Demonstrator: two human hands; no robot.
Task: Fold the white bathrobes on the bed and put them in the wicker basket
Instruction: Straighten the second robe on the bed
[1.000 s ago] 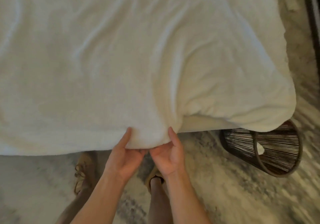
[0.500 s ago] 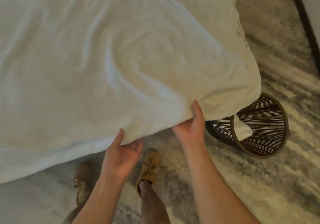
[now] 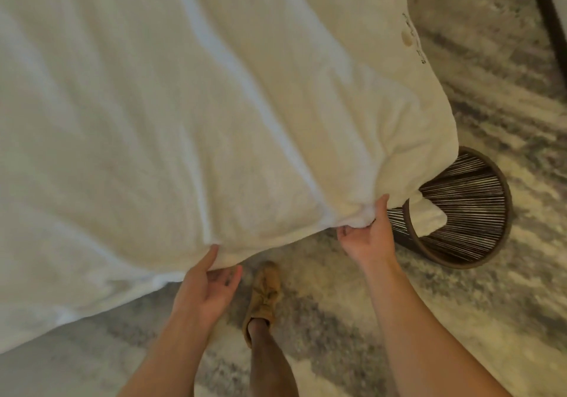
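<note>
Grip is what matters at this edge. White robe lies spread flat beyond both hands, its near hem hanging toward the person. The right hand bunches a fold of that hem tightly in curled fingers. The left hand is looser, with the thumb on top of the hem and the fingers relaxed underneath, not pinching. The left hand should probably close on the hem before any lift, level with the right, so the cloth rises evenly and folds straight. The basket stands just right of the right fingers with a white piece already inside. Dragging cloth might tip it.
</note>
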